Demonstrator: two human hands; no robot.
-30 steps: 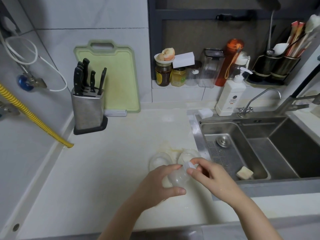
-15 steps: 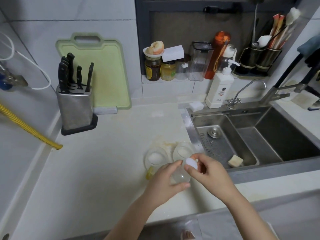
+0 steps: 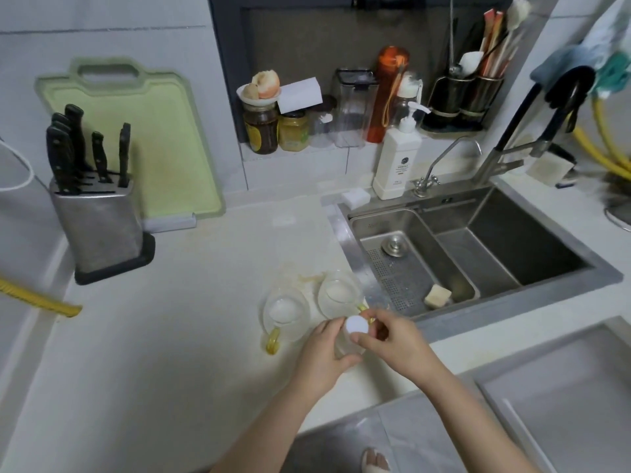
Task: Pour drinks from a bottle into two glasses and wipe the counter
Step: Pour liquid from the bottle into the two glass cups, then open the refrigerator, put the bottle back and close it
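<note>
Head view: beside the sink point(image 3: 478, 254), the counter point(image 3: 170, 336) carries two glasses point(image 3: 286, 312) just left of its rim. Nearer, the left hand point(image 3: 321, 353) wraps the clear bottle point(image 3: 346, 349); right hand point(image 3: 396, 346) fingers point(image 3: 362, 339) pinch its white cap point(image 3: 357, 325).

A home kitchen; steel sink point(image 3: 478, 240), knife block point(image 3: 97, 227), chopping board point(image 3: 143, 138). Jars point(image 3: 261, 131) line the sill; utensils point(image 3: 491, 39) stand nearby.

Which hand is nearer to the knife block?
Left. The left hand holds the bottle on the side toward the knife block; the right hand, at the cap, is farther.
</note>
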